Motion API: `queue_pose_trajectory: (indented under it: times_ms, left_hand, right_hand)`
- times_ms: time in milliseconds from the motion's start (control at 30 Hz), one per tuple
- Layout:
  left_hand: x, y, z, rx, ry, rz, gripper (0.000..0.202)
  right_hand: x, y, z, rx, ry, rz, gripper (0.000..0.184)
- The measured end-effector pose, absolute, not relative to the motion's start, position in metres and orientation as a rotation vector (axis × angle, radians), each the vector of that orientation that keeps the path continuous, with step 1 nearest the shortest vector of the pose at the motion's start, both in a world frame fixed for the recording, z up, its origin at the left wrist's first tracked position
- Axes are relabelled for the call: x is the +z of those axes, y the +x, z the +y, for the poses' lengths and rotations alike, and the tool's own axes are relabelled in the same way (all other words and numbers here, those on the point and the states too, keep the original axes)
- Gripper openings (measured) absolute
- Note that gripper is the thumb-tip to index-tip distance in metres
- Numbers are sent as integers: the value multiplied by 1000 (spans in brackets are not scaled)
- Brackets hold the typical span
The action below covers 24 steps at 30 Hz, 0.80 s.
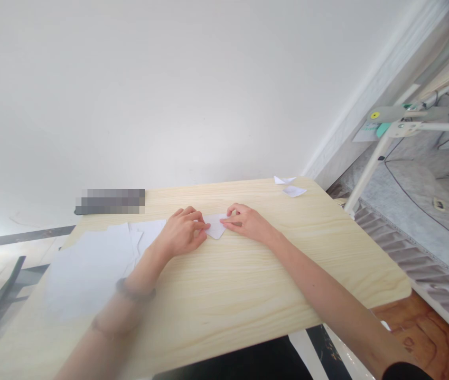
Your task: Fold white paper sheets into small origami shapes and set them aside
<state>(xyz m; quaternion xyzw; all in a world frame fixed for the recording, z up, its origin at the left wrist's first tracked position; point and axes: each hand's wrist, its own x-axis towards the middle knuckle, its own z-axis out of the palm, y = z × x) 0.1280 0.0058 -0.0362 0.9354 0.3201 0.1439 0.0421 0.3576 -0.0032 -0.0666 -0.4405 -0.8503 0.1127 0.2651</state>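
A small folded piece of white paper (215, 227) lies on the light wooden table (248, 295), pointing toward me. My left hand (185, 232) rests on its left edge with the fingers curled and pressed down on it. From the right, my right hand (248, 221) pinches the paper's other edge with bent fingers. A dark bracelet (133, 290) sits on my left wrist.
A loose pile of white paper sheets (97, 258) lies at the table's left. Two small folded paper pieces (290, 186) sit at the far right corner. A white stand with a grey arm (383, 142) rises right of the table. A white wall is behind.
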Motion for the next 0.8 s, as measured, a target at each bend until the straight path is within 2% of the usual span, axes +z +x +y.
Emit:
queue_pose_trajectory:
  times_ms: [167, 333, 433, 533, 800]
  left_hand:
    - [-41, 127, 8, 513, 2824, 1030, 25]
    - [-45, 126, 10, 539, 2817, 1025, 25]
    - [-45, 126, 10, 538, 2831, 999, 25]
    - [-44, 126, 10, 518, 2843, 1005, 27]
    - [-43, 127, 9, 522, 2790, 1072, 29]
  right_hand:
    - [-67, 360, -2, 283, -1170, -2328, 22]
    - [-60, 349, -7, 6, -1211, -2401, 18]
    - [-59, 339, -11, -111, -1208, -2486, 31]
    - [-60, 335, -12, -106, -1209, -2501, 34]
    - [-60, 361, -5, 51, -1296, -2348, 26]
